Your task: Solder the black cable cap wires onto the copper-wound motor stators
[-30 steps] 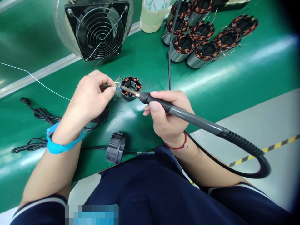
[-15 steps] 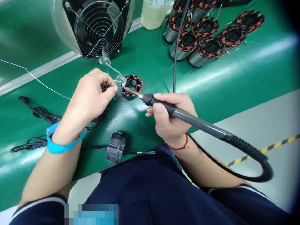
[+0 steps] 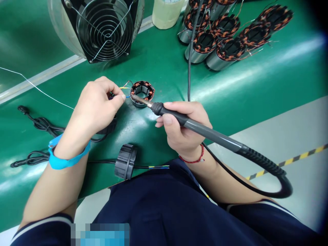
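On the green table stands a motor stator (image 3: 142, 93) wound with copper wire. My left hand (image 3: 101, 102) is closed in a pinch on a blue wire (image 3: 127, 97) at the stator's left rim. A yellow wire (image 3: 124, 87) runs beside it to the same rim. In my right hand (image 3: 186, 128) I grip a soldering iron (image 3: 198, 127) by its dark handle. Its tip points left and meets the stator's near-left rim, close to the blue wire's end; exact contact is too small to tell. Part of a black cap (image 3: 109, 127) shows beneath my left wrist.
A caged fan (image 3: 108, 36) stands behind the stator. Several wound stators (image 3: 230, 49) are grouped at the back right, with a black cable (image 3: 189, 75) hanging before them. A black ribbed cap (image 3: 125, 161) lies near the front edge. Coiled cords (image 3: 43, 124) and solder wire (image 3: 38, 89) lie left.
The smoke rising from the iron's tip toward the fan is gone. Everything in view has shifted slightly left; both hands keep their holds.
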### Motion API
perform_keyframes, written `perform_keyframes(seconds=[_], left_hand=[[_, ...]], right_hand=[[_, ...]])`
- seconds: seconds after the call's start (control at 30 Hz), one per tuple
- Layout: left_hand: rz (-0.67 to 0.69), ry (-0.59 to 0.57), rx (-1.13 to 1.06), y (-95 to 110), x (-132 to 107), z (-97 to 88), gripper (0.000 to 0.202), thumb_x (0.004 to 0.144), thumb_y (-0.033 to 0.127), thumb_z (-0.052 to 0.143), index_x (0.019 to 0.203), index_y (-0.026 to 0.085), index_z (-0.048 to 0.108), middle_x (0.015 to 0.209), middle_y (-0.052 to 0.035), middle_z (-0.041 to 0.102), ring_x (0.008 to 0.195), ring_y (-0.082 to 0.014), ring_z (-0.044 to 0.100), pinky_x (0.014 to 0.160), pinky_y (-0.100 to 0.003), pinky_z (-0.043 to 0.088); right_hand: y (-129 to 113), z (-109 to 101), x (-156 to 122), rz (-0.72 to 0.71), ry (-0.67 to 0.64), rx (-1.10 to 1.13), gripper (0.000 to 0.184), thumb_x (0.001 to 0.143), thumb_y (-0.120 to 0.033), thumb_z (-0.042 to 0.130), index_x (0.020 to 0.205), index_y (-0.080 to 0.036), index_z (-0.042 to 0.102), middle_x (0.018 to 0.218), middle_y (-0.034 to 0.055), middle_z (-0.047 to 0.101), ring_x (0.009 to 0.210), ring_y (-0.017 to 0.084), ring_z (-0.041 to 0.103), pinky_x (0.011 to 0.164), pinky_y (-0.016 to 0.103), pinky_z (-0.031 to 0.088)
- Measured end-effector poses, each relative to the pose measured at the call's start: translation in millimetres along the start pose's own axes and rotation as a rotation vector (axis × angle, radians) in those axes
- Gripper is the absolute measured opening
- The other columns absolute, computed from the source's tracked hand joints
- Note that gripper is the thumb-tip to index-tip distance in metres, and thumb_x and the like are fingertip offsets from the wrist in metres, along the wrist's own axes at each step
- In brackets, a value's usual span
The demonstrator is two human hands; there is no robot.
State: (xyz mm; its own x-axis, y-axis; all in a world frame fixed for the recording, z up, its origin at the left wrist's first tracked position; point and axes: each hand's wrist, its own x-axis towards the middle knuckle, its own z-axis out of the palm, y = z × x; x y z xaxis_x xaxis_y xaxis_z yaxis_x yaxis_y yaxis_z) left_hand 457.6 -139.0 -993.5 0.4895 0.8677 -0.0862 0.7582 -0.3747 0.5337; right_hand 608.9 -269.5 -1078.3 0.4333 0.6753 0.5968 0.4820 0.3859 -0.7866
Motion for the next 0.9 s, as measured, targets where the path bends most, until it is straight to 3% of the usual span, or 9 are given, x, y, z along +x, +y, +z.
perform_keyframes(seconds=[0.5,0.77,0.9], left_hand=[[-0.023,0.037,-0.034,3.6,-2.0,1.3,0.012,0.078,0.025,0.061,0.068,0.019,0.063,0.081,-0.0007,0.063,0.071,-0.0154,0.054,0.075,-0.039,0.047],[-0.023,0.045,-0.038,4.9,-2.2,0.7,0.011,0.077,0.024,0.06,0.068,0.018,0.063,0.079,-0.0001,0.062,0.067,-0.0141,0.05,0.066,-0.036,0.042],[-0.01,0.063,-0.043,4.5,-2.1,1.1,0.01,0.076,0.024,0.061,0.066,0.019,0.062,0.079,-0.001,0.062,0.068,-0.0155,0.052,0.069,-0.038,0.045]], right_hand=[[0.8,0.4,-1.2,0.001,0.002,-0.006,0.02,0.09,-0.034,0.063,0.107,-0.024,0.063,0.097,0.0021,0.073,0.085,0.017,0.072,0.074,0.031,0.062],[1.4,-0.3,0.5,0.005,0.032,0.006,0.02,0.092,-0.035,0.061,0.111,-0.028,0.061,0.103,0.0024,0.069,0.09,0.02,0.071,0.08,0.038,0.063],[-0.9,-0.4,7.0,-0.035,0.0,-0.068,0.018,0.095,-0.034,0.056,0.112,-0.028,0.059,0.105,0.0034,0.07,0.09,0.021,0.072,0.081,0.04,0.064]])
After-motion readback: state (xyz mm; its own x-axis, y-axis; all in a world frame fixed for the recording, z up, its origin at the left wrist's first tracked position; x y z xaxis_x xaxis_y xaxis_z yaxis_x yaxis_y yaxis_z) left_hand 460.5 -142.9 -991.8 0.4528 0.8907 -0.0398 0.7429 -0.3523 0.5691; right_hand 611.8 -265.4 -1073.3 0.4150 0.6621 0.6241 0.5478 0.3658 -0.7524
